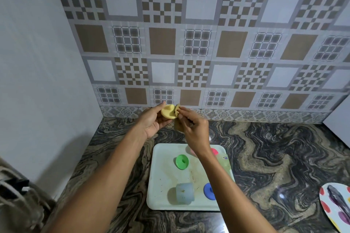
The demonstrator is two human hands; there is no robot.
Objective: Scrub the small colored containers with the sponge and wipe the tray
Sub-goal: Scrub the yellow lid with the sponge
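Note:
My left hand (151, 122) holds a small yellow container (168, 112) up above the counter, near the tiled wall. My right hand (193, 128) pinches a yellowish sponge (177, 119) and presses it against the yellow container's right edge. Below them lies a white tray (161, 191) with brown stains. On the tray sit a green container (181, 161), a blue one (209, 191), a pink one (215, 151) partly hidden by my right arm, and a translucent cup (184, 193) lying on its side.
The tray rests on a dark marbled counter (274, 157). A plate with coloured dots (335, 206) lies at the right edge. A plain white wall (37, 81) stands to the left, with a grey bag (17, 195) at the lower left.

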